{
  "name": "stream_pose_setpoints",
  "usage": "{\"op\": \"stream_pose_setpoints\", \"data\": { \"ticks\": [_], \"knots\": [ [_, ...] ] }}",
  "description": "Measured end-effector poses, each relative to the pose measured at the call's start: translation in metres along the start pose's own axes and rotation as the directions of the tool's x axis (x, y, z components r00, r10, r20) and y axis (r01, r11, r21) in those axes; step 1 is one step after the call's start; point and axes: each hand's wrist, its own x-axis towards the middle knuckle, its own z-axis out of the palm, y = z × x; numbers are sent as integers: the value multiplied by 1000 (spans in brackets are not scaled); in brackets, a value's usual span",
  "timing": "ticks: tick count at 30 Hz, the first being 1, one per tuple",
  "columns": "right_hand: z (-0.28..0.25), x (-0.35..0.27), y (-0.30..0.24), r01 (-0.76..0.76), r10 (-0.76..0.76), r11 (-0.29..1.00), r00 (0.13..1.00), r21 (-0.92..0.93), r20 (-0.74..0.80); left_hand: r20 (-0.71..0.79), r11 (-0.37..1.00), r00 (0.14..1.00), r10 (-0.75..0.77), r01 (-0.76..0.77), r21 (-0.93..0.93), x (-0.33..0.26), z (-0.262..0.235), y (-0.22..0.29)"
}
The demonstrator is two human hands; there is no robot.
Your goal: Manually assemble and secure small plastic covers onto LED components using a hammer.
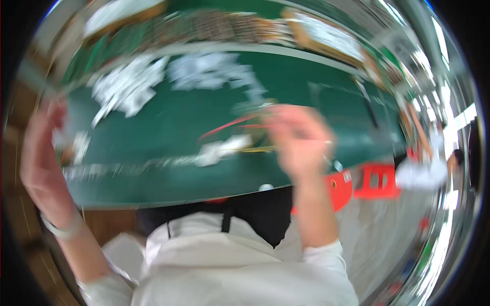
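Observation:
Motion smears both of my hands. My right hand (301,140) is over the middle right of the green table, its fingers drawn together around thin red strands (227,127), wire-like and trailing leftward. Just below them a thin yellow strand (258,149) also runs toward the hand; whether it is held I cannot tell. A small white piece (222,149) lies left of the hand. At the table's left edge is my left hand (48,163), raised, its fingers too blurred to read. Near it sits a small pale bundle (79,148).
White packets lie in two piles, one at the far left (130,84) and one at far centre (209,71). Behind them stands a row of packed items (204,28) with a cardboard box (326,35). Red stools (377,181) are at the right; another person (423,168) appears beyond.

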Motion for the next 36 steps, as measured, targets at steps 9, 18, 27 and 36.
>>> {"op": "stream_pose_setpoints", "data": {
  "ticks": [9,18,27,36],
  "knots": [
    [-311,7,191,-578,463,801,764,-156,-449,-220,984,971,-96,126,126,-272,-300,116],
    [-372,7,321,-476,393,627,877,-616,-277,-180,987,984,-1,30,159,-87,-200,86],
    [-262,-7,209,-94,18,437,995,-894,-96,-274,546,615,-740,786,291,-29,-156,-90],
    [-154,3,77,-116,-187,630,937,-768,-295,-91,583,732,-675,605,542,-139,-141,-265]
  ]
}}
